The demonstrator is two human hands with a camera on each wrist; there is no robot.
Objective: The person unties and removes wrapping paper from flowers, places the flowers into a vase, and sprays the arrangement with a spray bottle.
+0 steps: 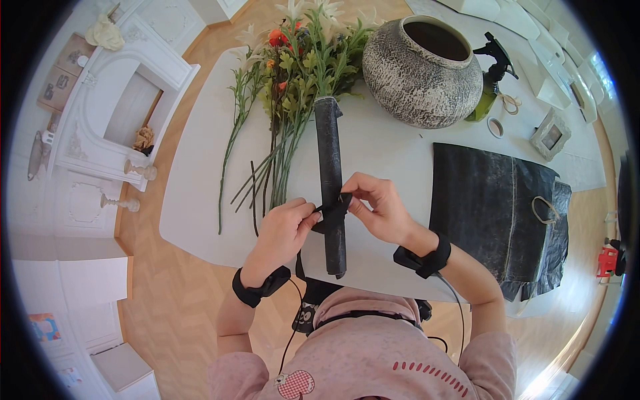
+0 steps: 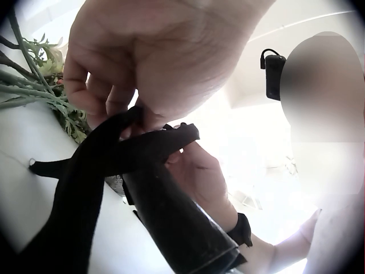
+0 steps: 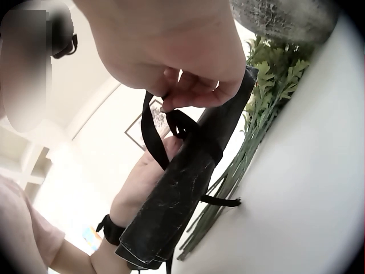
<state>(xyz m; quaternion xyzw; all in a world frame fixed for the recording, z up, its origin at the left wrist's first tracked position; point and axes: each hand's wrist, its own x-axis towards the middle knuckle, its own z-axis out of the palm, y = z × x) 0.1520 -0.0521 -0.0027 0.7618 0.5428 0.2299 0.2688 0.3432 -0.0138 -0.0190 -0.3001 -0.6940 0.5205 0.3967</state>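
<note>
A black rolled sheet (image 1: 329, 147) lies lengthwise near the table's front edge, with a black ribbon (image 1: 333, 217) around its lower half. My left hand (image 1: 283, 227), at the roll's left side, pinches one part of the ribbon (image 2: 97, 142) between thumb and fingers. On the other side my right hand (image 1: 380, 208) pinches a loop of it; in the right wrist view the ribbon (image 3: 153, 134) hangs from the fingertips of this hand (image 3: 171, 51). A loose ribbon end sticks out beside the roll (image 3: 177, 200). The fingertips are partly hidden in the wrist views.
Artificial flowers (image 1: 287, 67) with long stems lie behind and left of the roll. A textured round vase (image 1: 423, 83) stands at the back, beside a green spray bottle (image 1: 487, 97), a tape roll (image 1: 495, 127) and a small frame (image 1: 551, 135). Black sheets (image 1: 493, 213) lie at the right.
</note>
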